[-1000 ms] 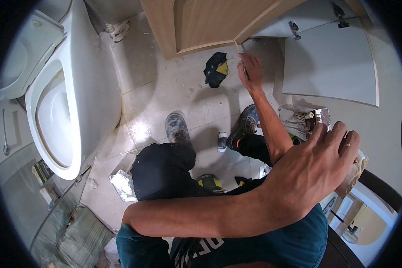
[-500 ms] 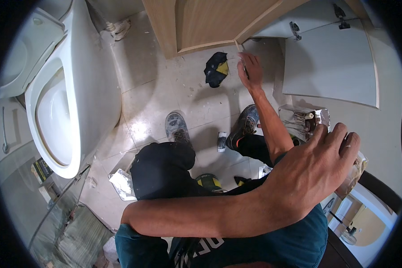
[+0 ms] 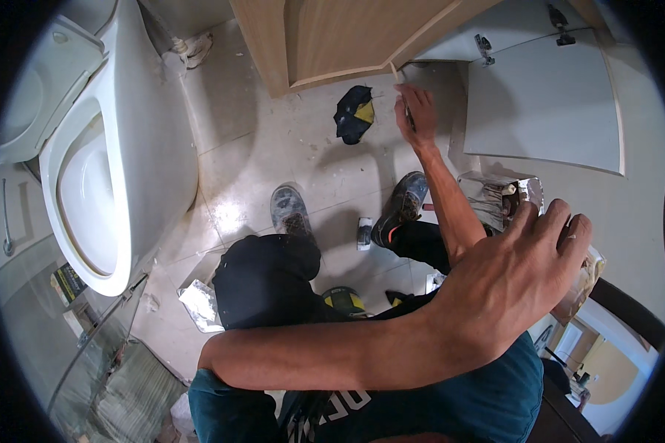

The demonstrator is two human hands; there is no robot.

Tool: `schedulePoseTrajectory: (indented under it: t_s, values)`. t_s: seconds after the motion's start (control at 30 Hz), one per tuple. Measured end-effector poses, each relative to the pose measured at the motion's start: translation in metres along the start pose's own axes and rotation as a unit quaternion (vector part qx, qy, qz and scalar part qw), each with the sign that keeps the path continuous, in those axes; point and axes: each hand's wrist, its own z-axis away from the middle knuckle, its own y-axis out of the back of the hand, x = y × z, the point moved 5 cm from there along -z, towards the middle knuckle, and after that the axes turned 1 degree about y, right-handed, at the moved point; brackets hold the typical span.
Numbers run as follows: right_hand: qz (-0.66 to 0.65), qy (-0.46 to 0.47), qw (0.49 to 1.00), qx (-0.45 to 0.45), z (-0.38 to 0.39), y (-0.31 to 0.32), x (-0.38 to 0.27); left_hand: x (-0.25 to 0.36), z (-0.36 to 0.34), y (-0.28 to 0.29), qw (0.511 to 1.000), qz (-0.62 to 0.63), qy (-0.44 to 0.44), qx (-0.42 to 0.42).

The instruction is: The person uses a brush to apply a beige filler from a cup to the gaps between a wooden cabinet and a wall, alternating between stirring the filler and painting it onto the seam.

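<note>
My right hand reaches forward to the lower corner of a wood-coloured cabinet door. Its fingers pinch a slim tool, dark where it shows by the palm; a pale narrow end points at the door's bottom edge. What kind of tool it is, I cannot tell. My left arm crosses my body, and my left hand is seen from its back, fingers bent. Beyond them a brownish, clear-sided container shows partly; whether the fingers grip it is hidden.
On the tiled floor lies a black-and-yellow crumpled piece. A foil-lined tray with brushes stands by my right leg. A small block-like thing lies between my shoes. At left stands a toilet; a white door panel hangs open at right.
My right hand has shifted slightly, and the dark part of the slim tool shows more beside the palm. My left hand stays nearly where it was.
</note>
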Motion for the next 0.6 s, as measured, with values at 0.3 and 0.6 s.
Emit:
schedulePoseTrajectory:
  t_s: [0.3,0.6]
  values:
    - [-0.006,0.001,1.000,0.009,-0.003,0.002,-0.009,-0.002,0.000,0.002,1.000,0.004,-0.003,-0.005]
    - [0.013,-0.012,1.000,0.001,-0.008,0.004,0.006,-0.002,-0.001,0.002,1.000,0.014,0.002,-0.020]
